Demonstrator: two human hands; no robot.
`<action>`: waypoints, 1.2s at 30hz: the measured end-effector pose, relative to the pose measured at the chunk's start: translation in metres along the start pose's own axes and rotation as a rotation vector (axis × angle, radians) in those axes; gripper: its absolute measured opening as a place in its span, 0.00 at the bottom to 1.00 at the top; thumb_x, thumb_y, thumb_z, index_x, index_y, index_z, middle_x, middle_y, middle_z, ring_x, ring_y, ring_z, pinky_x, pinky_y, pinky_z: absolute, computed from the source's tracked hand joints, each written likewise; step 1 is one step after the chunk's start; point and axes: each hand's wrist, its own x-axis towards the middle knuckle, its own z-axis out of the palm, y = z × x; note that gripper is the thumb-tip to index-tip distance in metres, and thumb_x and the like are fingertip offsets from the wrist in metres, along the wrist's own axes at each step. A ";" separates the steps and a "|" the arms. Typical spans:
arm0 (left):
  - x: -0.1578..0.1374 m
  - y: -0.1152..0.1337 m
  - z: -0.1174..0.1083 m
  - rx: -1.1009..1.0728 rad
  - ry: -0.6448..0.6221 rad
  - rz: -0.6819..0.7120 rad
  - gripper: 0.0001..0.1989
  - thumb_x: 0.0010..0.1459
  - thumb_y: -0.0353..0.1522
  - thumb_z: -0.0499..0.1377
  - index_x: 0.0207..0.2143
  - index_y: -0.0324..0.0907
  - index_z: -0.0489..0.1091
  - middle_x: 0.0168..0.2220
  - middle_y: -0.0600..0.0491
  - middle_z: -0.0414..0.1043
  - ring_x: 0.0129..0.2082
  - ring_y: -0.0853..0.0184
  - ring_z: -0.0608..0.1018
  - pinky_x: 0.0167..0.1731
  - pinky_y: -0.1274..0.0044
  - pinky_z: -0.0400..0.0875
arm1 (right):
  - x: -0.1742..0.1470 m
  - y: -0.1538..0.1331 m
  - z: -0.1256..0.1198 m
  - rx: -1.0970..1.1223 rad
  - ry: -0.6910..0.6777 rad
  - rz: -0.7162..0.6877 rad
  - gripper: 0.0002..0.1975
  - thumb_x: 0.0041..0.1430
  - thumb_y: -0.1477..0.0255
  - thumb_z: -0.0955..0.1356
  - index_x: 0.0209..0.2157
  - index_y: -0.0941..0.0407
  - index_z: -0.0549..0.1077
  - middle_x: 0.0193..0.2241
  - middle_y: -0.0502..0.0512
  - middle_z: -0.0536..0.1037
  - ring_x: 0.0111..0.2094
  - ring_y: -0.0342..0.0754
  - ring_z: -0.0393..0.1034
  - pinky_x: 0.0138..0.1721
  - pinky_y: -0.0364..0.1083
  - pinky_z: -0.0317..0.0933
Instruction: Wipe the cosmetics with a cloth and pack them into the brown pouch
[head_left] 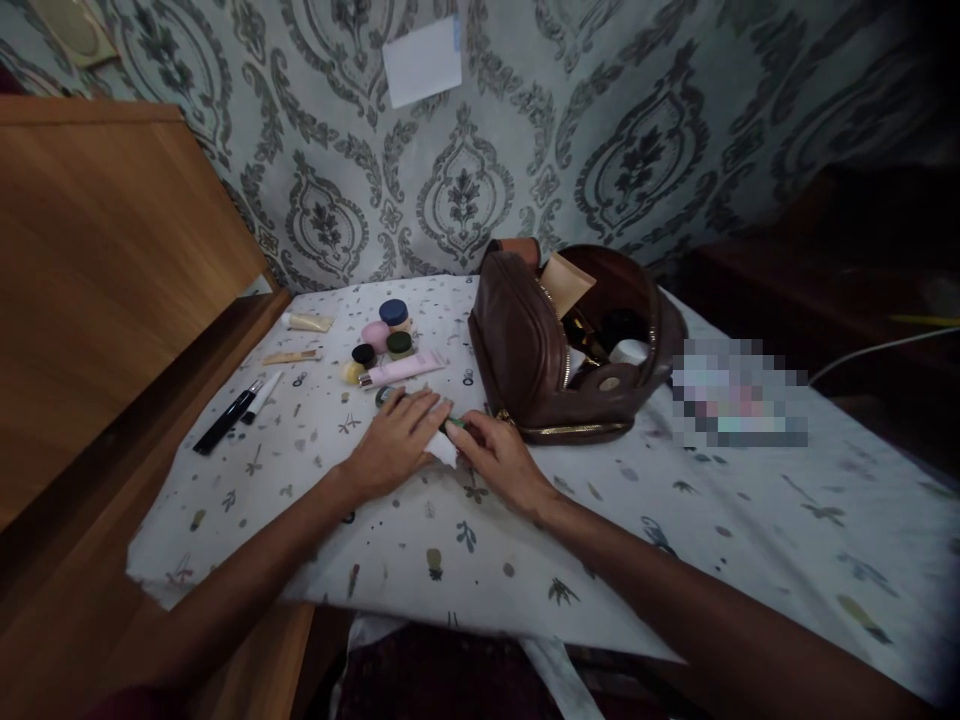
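Observation:
My left hand (396,440) lies palm down, its fingers pressed together over a white thing (441,449) that might be a tube or a folded cloth. A thin green end (454,423) of it pokes out between my hands. With thumb and fingers closed, my right hand (499,458) pinches that green end. Most of the white thing is hidden beneath my fingers. Just past my left fingertips a small dark round item (384,396) is partly covered. A pink tube (403,368) lies beyond it. Close to my right hand stands an unzipped brown leather bag (517,350).
Several small jars, among them a blue-lidded jar (394,315) and a green-lidded jar (400,345), cluster behind the pink tube. Black pens (227,418) and a cream tube (307,322) lie left. A beige tube (566,285) sticks out of the bag. A blurred item (739,395) lies right.

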 end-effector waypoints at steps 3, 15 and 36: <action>0.002 -0.006 -0.002 -0.021 -0.031 0.011 0.24 0.63 0.33 0.55 0.62 0.41 0.60 0.59 0.39 0.66 0.59 0.52 0.68 0.61 0.55 0.56 | 0.000 0.000 -0.001 0.065 -0.008 0.029 0.21 0.63 0.54 0.62 0.25 0.56 0.66 0.19 0.49 0.70 0.22 0.43 0.63 0.24 0.42 0.55; -0.004 -0.034 -0.003 -0.610 0.240 -0.595 0.19 0.67 0.43 0.47 0.42 0.39 0.71 0.39 0.49 0.75 0.40 0.62 0.75 0.44 0.73 0.68 | -0.001 0.001 -0.001 0.390 -0.019 0.092 0.17 0.55 0.56 0.70 0.32 0.55 0.68 0.23 0.48 0.73 0.24 0.43 0.65 0.24 0.41 0.56; -0.013 -0.041 -0.013 -1.853 0.176 -1.072 0.19 0.58 0.47 0.60 0.27 0.42 0.64 0.09 0.64 0.57 0.05 0.78 0.54 0.04 0.85 0.44 | -0.015 -0.006 -0.003 0.188 0.029 -0.250 0.10 0.60 0.68 0.68 0.44 0.54 0.70 0.33 0.51 0.74 0.33 0.45 0.69 0.36 0.44 0.65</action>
